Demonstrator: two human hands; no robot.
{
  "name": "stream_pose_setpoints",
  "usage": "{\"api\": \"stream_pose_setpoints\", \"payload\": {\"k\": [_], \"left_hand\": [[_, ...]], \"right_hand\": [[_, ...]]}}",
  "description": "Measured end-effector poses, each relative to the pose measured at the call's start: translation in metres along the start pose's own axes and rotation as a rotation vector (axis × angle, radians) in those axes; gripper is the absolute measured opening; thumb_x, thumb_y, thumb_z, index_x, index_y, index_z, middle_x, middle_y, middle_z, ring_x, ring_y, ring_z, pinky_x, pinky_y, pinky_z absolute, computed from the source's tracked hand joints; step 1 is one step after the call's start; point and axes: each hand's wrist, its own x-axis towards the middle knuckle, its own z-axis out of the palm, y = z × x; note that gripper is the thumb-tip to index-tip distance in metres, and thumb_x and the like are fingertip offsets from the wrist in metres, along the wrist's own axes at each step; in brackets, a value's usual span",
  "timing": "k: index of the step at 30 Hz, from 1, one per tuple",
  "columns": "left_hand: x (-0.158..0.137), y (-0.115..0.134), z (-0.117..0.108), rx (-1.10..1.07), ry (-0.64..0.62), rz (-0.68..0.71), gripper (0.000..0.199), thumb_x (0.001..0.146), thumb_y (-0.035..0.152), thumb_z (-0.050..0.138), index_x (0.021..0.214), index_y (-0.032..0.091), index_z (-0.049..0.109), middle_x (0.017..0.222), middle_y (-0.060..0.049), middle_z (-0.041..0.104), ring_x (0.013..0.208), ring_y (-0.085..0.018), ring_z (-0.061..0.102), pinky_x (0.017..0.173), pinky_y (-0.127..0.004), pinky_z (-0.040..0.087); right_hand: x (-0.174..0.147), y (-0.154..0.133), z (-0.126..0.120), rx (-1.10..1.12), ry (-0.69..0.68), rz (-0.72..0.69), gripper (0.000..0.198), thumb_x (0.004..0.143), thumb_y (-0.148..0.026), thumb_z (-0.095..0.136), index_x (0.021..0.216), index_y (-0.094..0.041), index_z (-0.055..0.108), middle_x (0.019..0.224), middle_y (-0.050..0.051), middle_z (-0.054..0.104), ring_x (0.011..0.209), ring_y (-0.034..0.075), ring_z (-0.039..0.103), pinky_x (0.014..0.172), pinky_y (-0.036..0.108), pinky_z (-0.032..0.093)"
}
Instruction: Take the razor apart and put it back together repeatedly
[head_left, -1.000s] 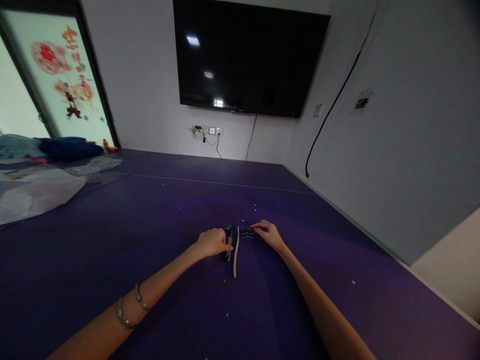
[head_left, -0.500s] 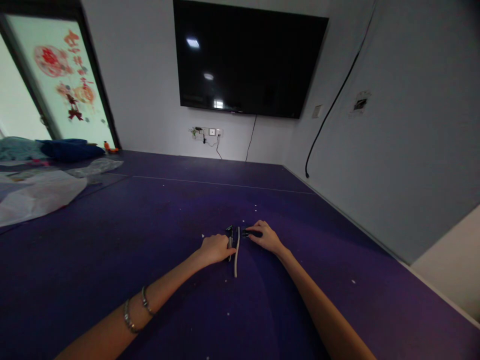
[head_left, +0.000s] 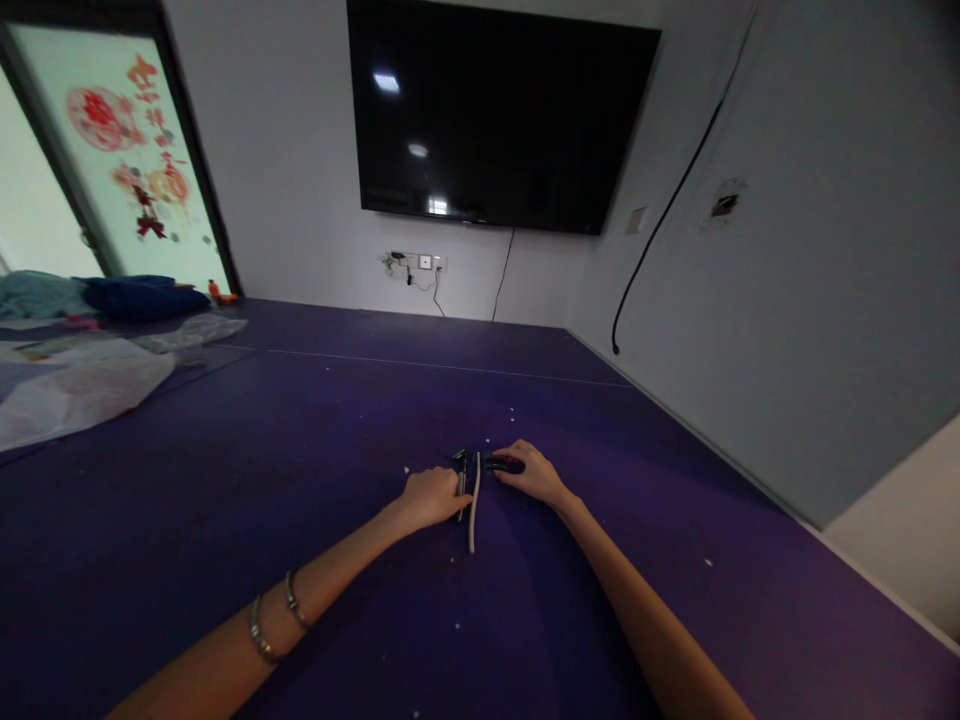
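Note:
My left hand point(head_left: 433, 496) is closed around a slim tool point(head_left: 461, 480) with a dark, shiny head and a paler shaft. Most of that tool is hidden by the fingers, so its kind is unclear. Just right of it, a thin whitish cord-like strip point(head_left: 473, 515) lies lengthwise on the purple surface, close to my left thumb. My right hand point(head_left: 531, 472) rests on the far side of the strip, its thumb and fingers pinching a small black object point(head_left: 498, 464), too small to name.
Small white scraps point(head_left: 708, 562) are scattered over the purple surface point(head_left: 337, 600). Clear plastic sheeting point(head_left: 90, 385) and a dark blue cloth bundle point(head_left: 142, 298) lie at the left. A black cable point(head_left: 660, 215) hangs down the right wall; a television point(head_left: 502, 110) is mounted ahead.
The small black object at my right fingertips shows more fully and seems slightly turned. My left hand, the slim tool and the whitish strip stay practically where they were.

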Motion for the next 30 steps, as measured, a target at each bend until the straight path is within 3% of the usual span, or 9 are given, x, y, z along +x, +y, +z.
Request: {"api": "stream_pose_setpoints", "payload": {"k": [6, 12, 17, 20, 25, 30], "left_hand": [[0.000, 0.001, 0.005, 0.009, -0.022, -0.023, 0.031, 0.078, 0.042, 0.046, 0.070, 0.017, 0.064, 0.078, -0.010, 0.067, 0.078, -0.025, 0.064, 0.068, -0.037, 0.049], [0.005, 0.002, 0.008, -0.014, -0.009, -0.078, 0.026, 0.076, 0.038, 0.048, 0.073, 0.017, 0.065, 0.078, -0.009, 0.067, 0.079, -0.023, 0.064, 0.067, -0.031, 0.047], [0.004, 0.001, -0.001, -0.061, 0.053, -0.078, 0.028, 0.078, 0.037, 0.048, 0.072, 0.016, 0.066, 0.074, -0.008, 0.066, 0.073, -0.020, 0.063, 0.063, -0.028, 0.045], [0.001, 0.004, -0.011, -0.073, 0.117, -0.073, 0.031, 0.080, 0.037, 0.045, 0.073, 0.016, 0.067, 0.074, -0.008, 0.067, 0.073, -0.019, 0.063, 0.063, -0.027, 0.044], [-0.005, 0.014, -0.020, -0.051, 0.212, -0.073, 0.031, 0.083, 0.038, 0.043, 0.082, 0.017, 0.066, 0.079, -0.008, 0.067, 0.077, -0.021, 0.064, 0.067, -0.029, 0.045], [-0.012, 0.023, -0.024, -0.012, 0.224, -0.033, 0.035, 0.086, 0.040, 0.037, 0.087, 0.018, 0.065, 0.085, -0.008, 0.068, 0.081, -0.024, 0.064, 0.070, -0.032, 0.046]], "right_hand": [[0.005, 0.008, 0.001, 0.210, 0.152, 0.070, 0.030, 0.071, -0.035, 0.059, 0.095, -0.021, 0.069, 0.076, 0.003, 0.058, 0.070, 0.015, 0.053, 0.068, 0.028, 0.044], [0.006, 0.007, -0.001, 0.517, 0.255, 0.259, 0.035, 0.070, -0.037, 0.055, 0.093, -0.014, 0.067, 0.064, 0.001, 0.057, 0.049, 0.010, 0.046, 0.039, 0.020, 0.035], [0.014, -0.012, 0.001, 0.577, 0.346, 0.293, 0.031, 0.066, -0.032, 0.058, 0.090, -0.014, 0.067, 0.060, -0.002, 0.052, 0.050, 0.009, 0.046, 0.040, 0.019, 0.041], [0.018, -0.031, 0.005, 0.641, 0.278, 0.339, 0.028, 0.064, -0.031, 0.062, 0.086, -0.015, 0.067, 0.060, -0.002, 0.054, 0.051, 0.010, 0.049, 0.041, 0.020, 0.044], [0.018, -0.067, 0.016, 0.982, 0.059, 0.496, 0.031, 0.059, -0.031, 0.071, 0.084, -0.015, 0.063, 0.065, 0.000, 0.060, 0.054, 0.010, 0.055, 0.048, 0.022, 0.048], [0.016, -0.091, 0.023, 1.123, 0.124, 0.509, 0.030, 0.056, -0.028, 0.072, 0.079, -0.016, 0.056, 0.058, -0.004, 0.057, 0.047, 0.007, 0.050, 0.046, 0.020, 0.044]]}}
